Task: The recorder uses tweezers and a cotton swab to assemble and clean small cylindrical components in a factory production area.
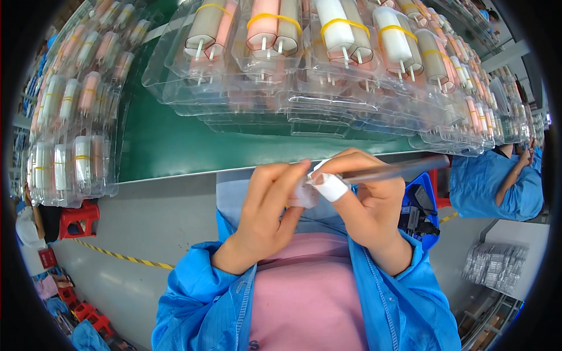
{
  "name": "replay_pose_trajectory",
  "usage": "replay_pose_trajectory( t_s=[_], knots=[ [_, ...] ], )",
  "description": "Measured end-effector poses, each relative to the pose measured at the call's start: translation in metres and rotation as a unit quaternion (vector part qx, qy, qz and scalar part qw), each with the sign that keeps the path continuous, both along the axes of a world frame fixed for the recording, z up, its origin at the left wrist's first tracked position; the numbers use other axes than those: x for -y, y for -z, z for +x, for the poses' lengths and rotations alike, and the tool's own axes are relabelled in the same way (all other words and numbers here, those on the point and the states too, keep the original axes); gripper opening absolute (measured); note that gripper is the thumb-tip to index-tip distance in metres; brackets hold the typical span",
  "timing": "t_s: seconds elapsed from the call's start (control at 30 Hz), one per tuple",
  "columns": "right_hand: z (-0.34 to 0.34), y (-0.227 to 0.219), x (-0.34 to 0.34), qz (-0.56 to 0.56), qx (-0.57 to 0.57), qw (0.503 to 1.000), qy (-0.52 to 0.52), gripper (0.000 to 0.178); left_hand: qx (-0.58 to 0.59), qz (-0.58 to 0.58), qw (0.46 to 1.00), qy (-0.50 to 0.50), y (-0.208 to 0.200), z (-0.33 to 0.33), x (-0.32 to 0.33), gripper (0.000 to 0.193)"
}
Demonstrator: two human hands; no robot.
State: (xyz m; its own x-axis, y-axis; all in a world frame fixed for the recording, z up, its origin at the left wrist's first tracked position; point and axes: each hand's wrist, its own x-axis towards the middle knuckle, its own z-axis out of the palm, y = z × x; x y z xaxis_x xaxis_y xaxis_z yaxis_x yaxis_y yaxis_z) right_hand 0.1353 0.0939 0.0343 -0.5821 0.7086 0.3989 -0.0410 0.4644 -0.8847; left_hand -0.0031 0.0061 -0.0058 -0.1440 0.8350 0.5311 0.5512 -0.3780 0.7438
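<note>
In front of my chest, both hands meet just off the table's near edge. My left hand (263, 210) is closed in a pinch on a small translucent whitish piece (304, 195), partly hidden by the fingers. My right hand (374, 207) is closed around a long, see-through greyish tube-like thing (404, 168) that sticks out to the right past the knuckles. White wrapping (331, 187) covers a right fingertip, likely the thumb. Where the two pieces come together, the fingers hide whether they join.
Stacked clear plastic trays (363, 105) hold pink, white and grey cylinders with yellow bands on the green table (175, 146). More trays (64, 134) stand at left. A blue bin (432, 205) with black items sits right of me. A co-worker in blue (489, 184) is further right.
</note>
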Motion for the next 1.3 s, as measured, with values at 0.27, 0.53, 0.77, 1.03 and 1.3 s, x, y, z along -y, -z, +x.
replay_pose_trajectory(
  t_s=[0.27, 0.53, 0.77, 1.03, 1.3],
  knots=[
    [0.005, 0.007, 0.011, -0.020, -0.085, 0.996, 0.025, 0.013, 0.107, -0.039, 0.993, 0.041, 0.000, 0.000, 0.004, 0.061],
    [0.004, 0.005, 0.012, 0.004, -0.067, 0.997, 0.024, 0.012, 0.088, -0.019, 0.995, 0.041, 0.003, -0.001, 0.004, 0.060],
    [0.002, 0.005, 0.012, 0.029, -0.045, 0.998, 0.044, 0.013, 0.073, -0.016, 0.997, 0.032, 0.002, 0.000, 0.004, 0.058],
    [-0.001, 0.012, 0.014, 0.094, -0.030, 0.992, 0.080, 0.014, 0.103, -0.017, 0.994, 0.028, -0.001, 0.004, 0.001, 0.059],
    [-0.002, 0.000, -0.001, 0.013, -0.016, 1.000, 0.014, 0.006, 0.012, 0.010, 1.000, 0.008, 0.005, 0.003, 0.002, 0.058]
  ],
)
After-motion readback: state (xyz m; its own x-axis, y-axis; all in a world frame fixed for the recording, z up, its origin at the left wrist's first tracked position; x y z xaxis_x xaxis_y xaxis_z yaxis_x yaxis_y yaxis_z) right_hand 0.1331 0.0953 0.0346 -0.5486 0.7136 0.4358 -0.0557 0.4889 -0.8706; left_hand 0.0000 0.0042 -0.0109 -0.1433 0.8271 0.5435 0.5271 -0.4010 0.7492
